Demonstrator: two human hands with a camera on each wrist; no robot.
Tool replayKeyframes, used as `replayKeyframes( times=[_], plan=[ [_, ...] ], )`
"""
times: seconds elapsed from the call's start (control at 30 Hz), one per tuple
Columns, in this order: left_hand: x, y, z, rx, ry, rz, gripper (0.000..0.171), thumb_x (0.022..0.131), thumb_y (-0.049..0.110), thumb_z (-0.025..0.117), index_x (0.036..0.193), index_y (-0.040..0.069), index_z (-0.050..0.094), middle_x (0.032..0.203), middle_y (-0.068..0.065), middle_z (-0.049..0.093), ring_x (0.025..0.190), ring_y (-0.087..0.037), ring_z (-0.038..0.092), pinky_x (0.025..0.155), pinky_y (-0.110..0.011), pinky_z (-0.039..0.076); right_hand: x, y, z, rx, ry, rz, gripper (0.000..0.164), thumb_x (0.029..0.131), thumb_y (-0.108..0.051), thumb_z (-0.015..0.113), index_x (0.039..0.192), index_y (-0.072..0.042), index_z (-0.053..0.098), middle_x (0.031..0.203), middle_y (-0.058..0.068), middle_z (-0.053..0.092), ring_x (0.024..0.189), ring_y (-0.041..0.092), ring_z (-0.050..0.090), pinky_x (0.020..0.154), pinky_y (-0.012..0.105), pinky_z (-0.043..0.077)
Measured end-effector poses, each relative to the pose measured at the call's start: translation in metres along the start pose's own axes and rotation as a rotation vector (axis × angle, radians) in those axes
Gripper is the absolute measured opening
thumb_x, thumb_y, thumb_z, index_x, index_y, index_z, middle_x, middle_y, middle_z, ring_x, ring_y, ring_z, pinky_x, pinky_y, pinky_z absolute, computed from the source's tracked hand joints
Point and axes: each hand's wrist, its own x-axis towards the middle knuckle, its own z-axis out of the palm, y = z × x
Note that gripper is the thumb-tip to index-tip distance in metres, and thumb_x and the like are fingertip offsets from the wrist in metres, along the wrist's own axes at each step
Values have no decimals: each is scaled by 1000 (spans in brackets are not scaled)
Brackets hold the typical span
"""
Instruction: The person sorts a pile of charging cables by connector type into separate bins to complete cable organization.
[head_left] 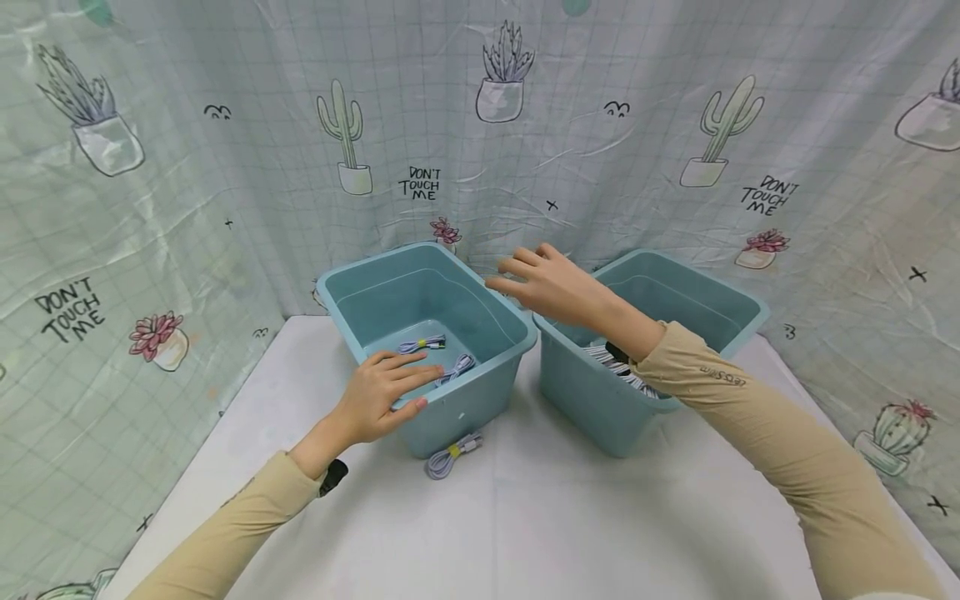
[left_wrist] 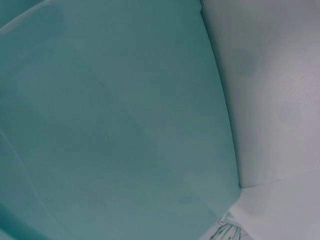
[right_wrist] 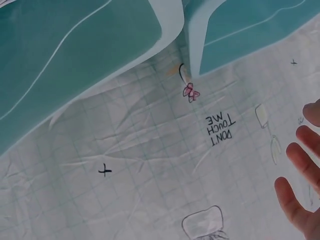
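Two blue-green plastic bins stand side by side. My left hand [head_left: 381, 393] is at the near rim of the left bin [head_left: 480, 392], its fingers extended over the edge and holding nothing. Inside that bin lie two bundled cables, one cable [head_left: 422, 344] farther back and another cable [head_left: 457, 367] near my fingertips. A third bundled cable [head_left: 452, 456] with a yellow tie lies on the table just in front of the bin. My right hand [head_left: 551, 283] hovers above the gap between the bins, fingers loosely bent with nothing in them; its fingertips [right_wrist: 286, 187] show at the right wrist view's edge.
The right bin [head_left: 592, 417] holds a pile of white cables [head_left: 617, 367], partly hidden by my right forearm. A white cloth covers the table [head_left: 525, 533]. Behind and at both sides hangs a cactus-print curtain [head_left: 420, 100], close to the bins' far edges.
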Motion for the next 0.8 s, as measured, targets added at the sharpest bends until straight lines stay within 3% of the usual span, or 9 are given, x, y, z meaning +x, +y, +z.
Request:
replayKeyframes(
  times=[0.4,0.8],
  plan=[
    [1,1,0,5,18,11,51,94,47,26,114,18,62,111,0,65,106,-22,59,84,-41,43,-34,-11,-21,16,12,10,49,74,-11,71,119,-20,54,112,5,57,100,22,50,73,35,41],
    [2,0,1,-10,31,14,50,94,47,26,114,18,63,109,-1,66,104,-24,60,82,-41,44,-54,-52,-35,15,73,-55,56,68,-4,75,118,-18,52,111,3,56,98,20,50,72,33,41]
  ],
)
